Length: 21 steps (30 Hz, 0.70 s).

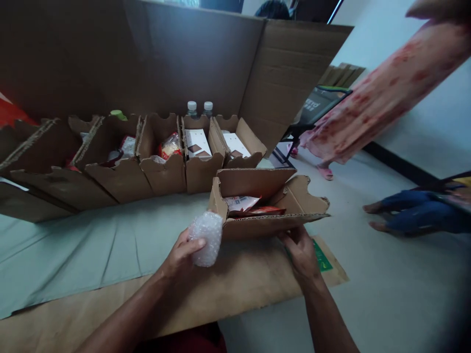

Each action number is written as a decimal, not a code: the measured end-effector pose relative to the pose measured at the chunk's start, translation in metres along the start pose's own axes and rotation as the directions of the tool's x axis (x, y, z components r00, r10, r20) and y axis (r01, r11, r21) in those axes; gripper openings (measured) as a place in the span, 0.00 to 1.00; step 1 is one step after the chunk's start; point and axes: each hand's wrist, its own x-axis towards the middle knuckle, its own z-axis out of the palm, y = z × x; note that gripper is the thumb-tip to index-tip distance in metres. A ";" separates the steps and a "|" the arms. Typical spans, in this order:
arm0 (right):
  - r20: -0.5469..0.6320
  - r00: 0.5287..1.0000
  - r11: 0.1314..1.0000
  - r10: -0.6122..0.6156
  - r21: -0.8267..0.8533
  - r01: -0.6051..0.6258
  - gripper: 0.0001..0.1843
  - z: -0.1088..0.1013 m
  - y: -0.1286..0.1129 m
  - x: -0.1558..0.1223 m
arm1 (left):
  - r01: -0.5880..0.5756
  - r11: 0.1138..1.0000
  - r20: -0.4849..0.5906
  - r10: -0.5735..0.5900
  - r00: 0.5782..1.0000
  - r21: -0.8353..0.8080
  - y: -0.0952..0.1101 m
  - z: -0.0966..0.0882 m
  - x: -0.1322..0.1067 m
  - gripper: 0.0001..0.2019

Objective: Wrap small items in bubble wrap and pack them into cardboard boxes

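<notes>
In my left hand (187,252) is a small bubble-wrapped item (209,240), with the thumb pressed across its front. The wrapping hides what is inside. Just right of it, an open-topped cardboard box (272,226) is tilted over the near part of the table. My right hand (301,250) grips this box from below at its right end; its fingertips are partly hidden by the box. A white printed packet (241,203) and a red packet (267,211) lie inside the box.
Several cardboard bins (162,177) stand in a row, holding packets and white boxes (198,143). Two capped bottles (192,108) stand behind them, before a tall cardboard panel (191,63). A green cloth (110,245) covers part of the table. People are at the right, one in a pink garment (397,88).
</notes>
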 end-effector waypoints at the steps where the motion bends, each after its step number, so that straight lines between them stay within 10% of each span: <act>1: 0.003 1.000 1.000 -0.011 0.012 0.011 0.24 0.004 -0.001 0.005 | -0.006 1.000 0.001 0.006 1.000 -0.004 0.002 -0.001 0.001 0.37; 10: 0.019 1.000 0.997 -0.020 0.070 0.019 0.27 0.042 -0.002 0.036 | -0.092 0.996 -0.135 0.089 0.987 -0.011 0.011 -0.024 0.029 0.28; 21: -0.025 0.999 0.998 0.045 0.044 -0.044 0.29 0.058 0.006 0.031 | -0.088 0.996 -0.153 0.089 0.984 0.019 0.013 -0.050 -0.001 0.31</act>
